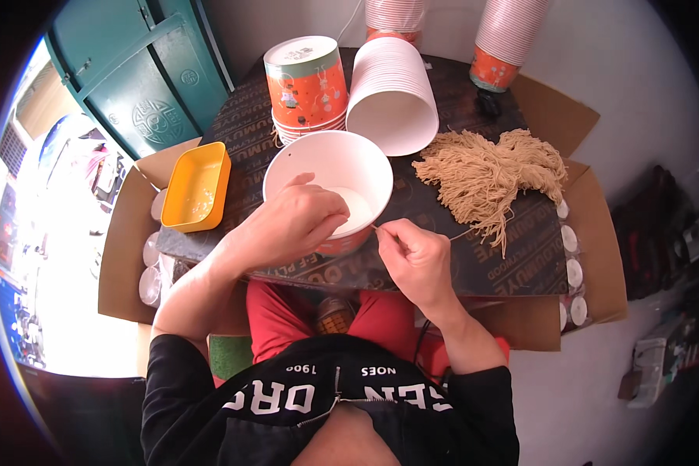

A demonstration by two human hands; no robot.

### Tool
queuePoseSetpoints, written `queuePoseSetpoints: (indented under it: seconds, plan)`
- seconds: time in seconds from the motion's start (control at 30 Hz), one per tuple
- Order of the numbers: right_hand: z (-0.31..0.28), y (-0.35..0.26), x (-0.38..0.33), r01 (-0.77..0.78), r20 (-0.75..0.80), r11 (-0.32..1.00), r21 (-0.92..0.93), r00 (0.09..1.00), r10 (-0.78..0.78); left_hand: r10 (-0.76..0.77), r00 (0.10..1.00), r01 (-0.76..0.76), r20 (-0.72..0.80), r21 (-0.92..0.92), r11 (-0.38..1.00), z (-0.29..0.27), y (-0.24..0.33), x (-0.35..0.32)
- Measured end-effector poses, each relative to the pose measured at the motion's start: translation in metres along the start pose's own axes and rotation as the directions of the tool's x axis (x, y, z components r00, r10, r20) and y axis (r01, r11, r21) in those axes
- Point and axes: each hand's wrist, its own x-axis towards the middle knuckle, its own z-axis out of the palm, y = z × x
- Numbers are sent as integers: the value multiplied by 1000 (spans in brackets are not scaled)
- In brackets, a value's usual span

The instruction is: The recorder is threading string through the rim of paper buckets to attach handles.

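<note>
A paper bucket [373, 163], white inside and orange outside, stands mouth up near the table's front edge, with a small dark hole high in its left wall. My left hand [299, 217] reaches over its near rim. The fingers are curled together inside, near the right wall; whatever they pinch is hidden. Just outside the bucket's right side, my right hand [413, 256] is closed in a pinch on a thin tan string [461, 234]. The string trails right toward a loose heap of tan strings [493, 175].
Behind the bucket stand an upturned stack of orange buckets [307, 89] and a white stack lying toward me [392, 101]. A yellow plastic tray [196, 186] sits at the table's left edge. Open cardboard boxes [590, 241] with white round items flank the dark plywood tabletop [474, 268].
</note>
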Motion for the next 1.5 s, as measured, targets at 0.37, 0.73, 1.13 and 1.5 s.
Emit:
queuePoseSetpoints:
  seconds: [0.37,0.73,1.13,1.5]
  plan:
    - [-3,2,5,46,-42,995,-91,998,-50,-28,996,35,85,-83,996,-2,-6,22]
    - [3,5,8,67,-39,992,-109,997,-72,54,980,-19,193,-179,984,-5,-13,37]
    - [6,3,8,111,-64,988,-106,991,-118,101,955,-16,279,-293,956,12,-24,52]
    - [4,5,4,106,-41,990,-92,993,-110,97,945,28,311,-374,927,20,-23,58]
